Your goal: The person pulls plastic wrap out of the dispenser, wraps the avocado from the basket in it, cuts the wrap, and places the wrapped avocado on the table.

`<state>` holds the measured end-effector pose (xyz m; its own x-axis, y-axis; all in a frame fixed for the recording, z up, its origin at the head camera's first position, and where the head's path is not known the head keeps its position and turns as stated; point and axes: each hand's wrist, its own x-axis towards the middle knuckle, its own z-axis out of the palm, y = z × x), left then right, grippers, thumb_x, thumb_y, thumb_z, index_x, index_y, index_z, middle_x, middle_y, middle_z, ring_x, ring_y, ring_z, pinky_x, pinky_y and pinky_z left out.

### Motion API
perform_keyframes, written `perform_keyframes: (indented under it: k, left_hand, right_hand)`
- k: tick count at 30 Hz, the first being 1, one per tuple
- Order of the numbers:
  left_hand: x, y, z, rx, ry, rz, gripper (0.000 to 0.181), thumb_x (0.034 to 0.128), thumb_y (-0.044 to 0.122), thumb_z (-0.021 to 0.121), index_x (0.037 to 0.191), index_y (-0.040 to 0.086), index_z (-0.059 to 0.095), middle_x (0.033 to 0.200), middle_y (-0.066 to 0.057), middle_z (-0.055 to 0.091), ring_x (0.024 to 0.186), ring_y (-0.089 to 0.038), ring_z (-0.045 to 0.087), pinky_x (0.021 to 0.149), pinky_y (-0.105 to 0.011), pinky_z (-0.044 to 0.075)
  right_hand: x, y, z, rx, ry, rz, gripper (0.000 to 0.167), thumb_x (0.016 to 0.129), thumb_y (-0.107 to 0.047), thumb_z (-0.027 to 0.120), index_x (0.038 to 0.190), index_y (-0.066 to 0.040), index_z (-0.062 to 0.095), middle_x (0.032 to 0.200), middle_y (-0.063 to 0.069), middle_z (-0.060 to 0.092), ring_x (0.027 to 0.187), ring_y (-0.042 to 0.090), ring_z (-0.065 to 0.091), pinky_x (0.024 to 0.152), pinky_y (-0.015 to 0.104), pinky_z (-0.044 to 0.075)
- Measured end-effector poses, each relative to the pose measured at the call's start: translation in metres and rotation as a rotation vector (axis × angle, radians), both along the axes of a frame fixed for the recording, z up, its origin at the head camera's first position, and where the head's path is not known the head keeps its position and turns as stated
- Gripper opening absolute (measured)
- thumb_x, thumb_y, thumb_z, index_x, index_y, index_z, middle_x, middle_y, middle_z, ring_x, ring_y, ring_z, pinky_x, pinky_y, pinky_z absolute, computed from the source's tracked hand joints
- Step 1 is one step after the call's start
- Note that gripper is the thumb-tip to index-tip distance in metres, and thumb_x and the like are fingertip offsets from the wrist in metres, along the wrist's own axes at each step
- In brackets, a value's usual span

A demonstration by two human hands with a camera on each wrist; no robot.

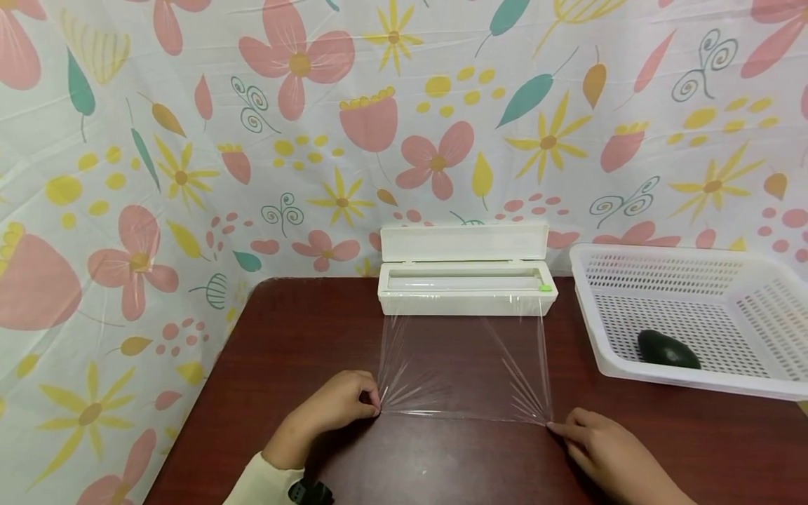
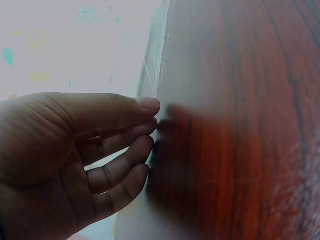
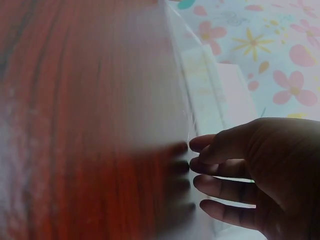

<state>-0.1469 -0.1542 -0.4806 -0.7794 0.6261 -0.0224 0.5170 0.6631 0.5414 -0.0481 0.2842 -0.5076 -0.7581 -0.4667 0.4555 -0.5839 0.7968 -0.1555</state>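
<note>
A sheet of clear plastic wrap stretches out from a white wrap dispenser box, whose lid stands raised at the back. My left hand pinches the sheet's near left corner between thumb and index finger. At the near right corner, my right hand pinches the film the same way. Creases fan out from both pinched corners. In the left wrist view the thumb presses on the film edge. The right wrist view shows the other fingers of the right hand extended near the tabletop.
A white perforated basket stands at the right with a dark green avocado-like item in it. A green slider sits at the dispenser's right end. The dark red wooden table meets a flower-printed cloth behind and at left.
</note>
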Motion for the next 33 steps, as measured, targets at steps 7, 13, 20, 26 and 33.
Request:
perform_keyframes:
  k: [7,13,20,26,33]
  left_hand:
    - [-0.001,-0.001,-0.002,0.007,-0.013,0.007,0.018,0.0812,0.009,0.081,0.073,0.022,0.070,0.083,0.014,0.062,0.077,0.001,0.054,0.075,-0.021,0.046]
    - [-0.001,0.000,-0.001,-0.002,-0.013,0.015,0.018,0.0822,0.010,0.080,0.073,0.022,0.071,0.084,0.015,0.062,0.078,0.002,0.053,0.076,-0.021,0.047]
    - [-0.002,0.002,0.000,0.007,-0.021,0.013,0.017,0.0828,0.009,0.080,0.074,0.021,0.071,0.083,0.014,0.062,0.077,0.001,0.053,0.075,-0.021,0.047]
    - [-0.002,0.000,-0.004,0.005,-0.021,0.007,0.018,0.0817,0.009,0.080,0.072,0.021,0.071,0.083,0.014,0.062,0.076,0.002,0.052,0.074,-0.020,0.046]
    - [-0.002,-0.002,-0.005,-0.009,-0.021,0.016,0.018,0.0829,0.012,0.080,0.073,0.023,0.070,0.084,0.016,0.061,0.077,0.002,0.053,0.076,-0.021,0.047]
  right_hand:
    - [0.001,0.005,-0.001,0.025,0.037,0.034,0.040,0.062,-0.002,0.081,0.101,-0.012,0.080,0.083,-0.022,0.047,0.074,-0.010,0.039,0.065,0.012,0.035]
    - [0.001,0.005,-0.001,0.056,0.018,0.007,0.042,0.062,-0.006,0.085,0.103,-0.012,0.080,0.082,-0.022,0.045,0.073,-0.008,0.037,0.063,0.018,0.037]
    - [0.004,0.007,-0.003,0.034,-0.050,-0.024,0.038,0.068,-0.007,0.085,0.106,-0.011,0.079,0.082,-0.024,0.046,0.074,-0.010,0.038,0.064,0.016,0.037]
    - [0.004,0.009,-0.005,0.038,-0.079,0.016,0.040,0.072,-0.004,0.082,0.111,-0.009,0.077,0.084,-0.024,0.050,0.077,-0.009,0.042,0.065,0.022,0.043]
    - [0.004,0.011,-0.006,0.028,-0.084,0.000,0.039,0.072,-0.003,0.082,0.110,-0.010,0.077,0.084,-0.026,0.050,0.078,-0.008,0.046,0.069,0.021,0.044]
